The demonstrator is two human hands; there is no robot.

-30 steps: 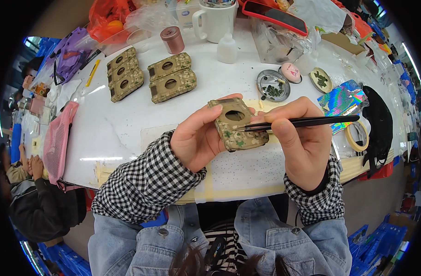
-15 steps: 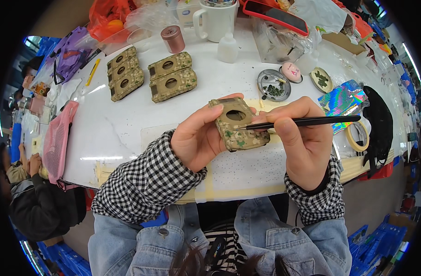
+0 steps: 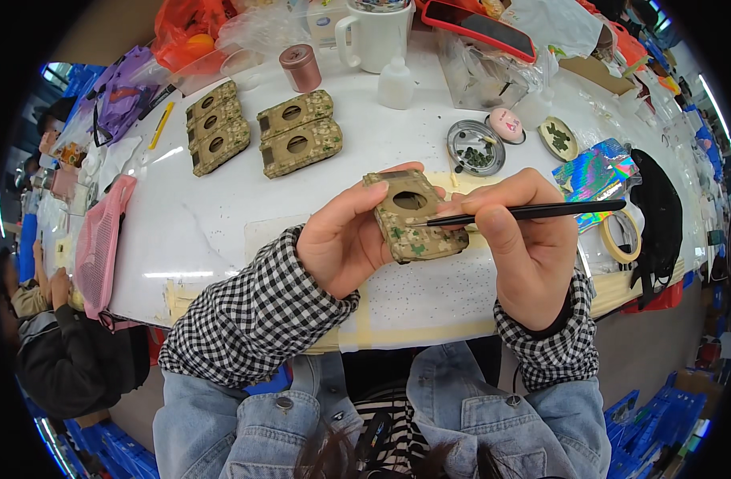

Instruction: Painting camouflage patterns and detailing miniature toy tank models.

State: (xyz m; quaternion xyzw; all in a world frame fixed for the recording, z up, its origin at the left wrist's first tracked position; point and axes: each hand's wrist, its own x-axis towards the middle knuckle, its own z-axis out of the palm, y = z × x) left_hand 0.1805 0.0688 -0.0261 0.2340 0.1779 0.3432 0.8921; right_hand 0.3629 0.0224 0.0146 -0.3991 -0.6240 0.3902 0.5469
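Held tilted in my left hand (image 3: 345,235) is a camouflage-patterned case (image 3: 419,231) with an oval hole, its lower part marked with small green patches. The thumb rests on its upper left edge. My right hand (image 3: 533,239) pinches a slim black-handled tool (image 3: 541,211), whose thin pale tip reaches the case just below the hole; whether it touches is too fine to tell. Similar camouflage cases (image 3: 300,146) stand in two groups at the far left. Beyond my right hand, a round clear dish (image 3: 453,146) holds small dark green bits, and a cream lid (image 3: 571,140) carries more green pieces.
At the back are a white mug (image 3: 381,40), a pinkish canister (image 3: 301,70), a white squeeze bottle (image 3: 396,86) and a red-cased phone (image 3: 481,30). A tape roll (image 3: 635,239) and black cloth (image 3: 659,215) lie right. A pink mesh pouch (image 3: 102,239) hangs left, near another person (image 3: 78,351).
The tool's tip has shifted slightly left over the case. Both hands otherwise keep their places and their hold.
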